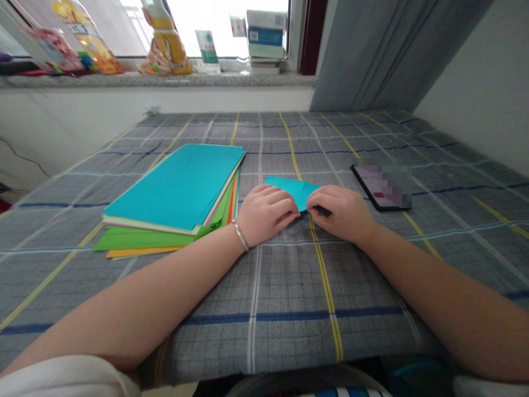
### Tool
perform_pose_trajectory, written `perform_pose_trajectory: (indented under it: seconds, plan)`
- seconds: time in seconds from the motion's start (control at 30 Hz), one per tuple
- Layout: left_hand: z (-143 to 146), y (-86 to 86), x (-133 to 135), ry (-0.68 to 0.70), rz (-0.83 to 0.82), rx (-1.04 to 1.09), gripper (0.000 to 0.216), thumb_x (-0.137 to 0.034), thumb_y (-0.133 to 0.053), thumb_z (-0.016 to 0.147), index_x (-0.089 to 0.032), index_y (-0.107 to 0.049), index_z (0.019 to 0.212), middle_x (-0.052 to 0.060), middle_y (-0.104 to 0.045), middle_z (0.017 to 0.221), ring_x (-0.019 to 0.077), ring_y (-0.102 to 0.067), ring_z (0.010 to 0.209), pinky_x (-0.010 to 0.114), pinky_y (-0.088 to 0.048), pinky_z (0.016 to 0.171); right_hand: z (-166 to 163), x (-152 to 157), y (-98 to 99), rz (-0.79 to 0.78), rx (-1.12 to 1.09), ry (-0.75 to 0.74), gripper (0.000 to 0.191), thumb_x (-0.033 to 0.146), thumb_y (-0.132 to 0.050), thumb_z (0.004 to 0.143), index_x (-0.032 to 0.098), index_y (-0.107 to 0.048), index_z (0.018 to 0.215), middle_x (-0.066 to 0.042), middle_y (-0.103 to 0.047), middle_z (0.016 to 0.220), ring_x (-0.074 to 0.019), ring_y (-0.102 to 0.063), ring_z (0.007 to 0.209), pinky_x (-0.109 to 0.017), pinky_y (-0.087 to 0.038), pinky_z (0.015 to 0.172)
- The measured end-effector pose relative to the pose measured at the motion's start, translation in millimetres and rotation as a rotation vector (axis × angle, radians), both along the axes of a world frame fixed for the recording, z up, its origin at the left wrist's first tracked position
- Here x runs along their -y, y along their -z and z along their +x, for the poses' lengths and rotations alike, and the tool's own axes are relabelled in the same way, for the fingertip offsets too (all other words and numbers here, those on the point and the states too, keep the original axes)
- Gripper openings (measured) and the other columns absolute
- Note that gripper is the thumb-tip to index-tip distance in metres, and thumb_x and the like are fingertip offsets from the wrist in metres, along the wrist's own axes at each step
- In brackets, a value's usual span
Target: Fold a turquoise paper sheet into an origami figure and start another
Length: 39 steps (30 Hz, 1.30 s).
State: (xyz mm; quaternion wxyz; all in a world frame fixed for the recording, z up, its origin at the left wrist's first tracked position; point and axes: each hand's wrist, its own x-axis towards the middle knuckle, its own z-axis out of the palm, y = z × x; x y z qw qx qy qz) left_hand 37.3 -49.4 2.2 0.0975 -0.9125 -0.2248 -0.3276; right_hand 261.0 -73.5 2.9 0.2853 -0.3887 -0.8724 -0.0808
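A small folded piece of turquoise paper [294, 190] lies on the grey checked cloth [289, 286] in the middle of the table. My left hand [266, 214], with a silver bracelet at the wrist, rests on the paper's left near corner with its fingers curled down on it. From the right, my right hand [343, 214] meets it, fingers bent and pressing the paper's near edge. The two hands almost touch over the paper. Much of the paper's near half is hidden under the fingers.
A fanned stack of coloured paper sheets [177, 193], turquoise on top, lies left of my hands. A phone [382, 186] lies face up to the right. The windowsill [165, 80] behind holds snack bags and small boxes. A grey curtain [384, 49] hangs at the back right.
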Motion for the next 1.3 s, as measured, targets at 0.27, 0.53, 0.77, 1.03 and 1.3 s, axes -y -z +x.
perform_pose_trajectory:
  seconds: [0.27,0.53,0.77,1.03,1.3]
  plan:
    - [5,0.0,3,0.027,-0.015,0.047,0.026,-0.033,-0.051,0.098,-0.021,-0.061,0.079,-0.002,-0.074,0.087,0.0132,-0.064,0.078,0.030,-0.042,0.079,-10,-1,4.3,0.119,-0.052,-0.088,0.018,0.015,-0.052,0.088,0.024,-0.064,0.078,-0.001,-0.071,0.085,-0.0168,-0.063,0.081,-0.030,-0.050,0.076]
    - [4,-2.1,5,0.008,0.000,0.054,0.021,-0.035,-0.051,0.098,-0.022,-0.062,0.087,-0.001,-0.074,0.094,0.0155,-0.062,0.086,0.033,-0.042,0.088,-9,1,-0.8,0.196,-0.072,-0.078,0.016,0.018,-0.054,0.088,0.025,-0.065,0.077,-0.001,-0.073,0.085,-0.0161,-0.064,0.077,-0.030,-0.049,0.071]
    - [2,-3.0,2,0.025,-0.031,0.084,0.020,-0.034,-0.049,0.099,-0.023,-0.062,0.088,-0.001,-0.074,0.096,0.0155,-0.061,0.088,0.034,-0.042,0.091,-9,2,-1.6,0.206,-0.040,-0.006,0.015,0.019,-0.055,0.087,0.026,-0.065,0.078,-0.001,-0.073,0.086,-0.0167,-0.065,0.079,-0.030,-0.049,0.071]
    - [-1,-2.1,-3,0.045,-0.087,0.176,0.019,-0.035,-0.051,0.098,-0.022,-0.061,0.089,0.000,-0.073,0.095,0.0162,-0.063,0.090,0.034,-0.043,0.090,1,-2,-4.0,0.161,-0.062,0.055,0.014,0.016,-0.054,0.084,0.026,-0.063,0.080,-0.001,-0.076,0.092,-0.0192,-0.069,0.088,-0.034,-0.053,0.082]
    - [-5,-6.4,-7,0.060,-0.189,0.232,0.024,-0.038,-0.047,0.099,-0.021,-0.061,0.089,0.004,-0.072,0.094,0.0175,-0.064,0.090,0.035,-0.046,0.088,9,-3,-9.2,0.101,-0.132,0.050,0.015,0.014,-0.055,0.082,0.026,-0.063,0.081,0.003,-0.077,0.101,-0.0188,-0.071,0.097,-0.040,-0.049,0.101]
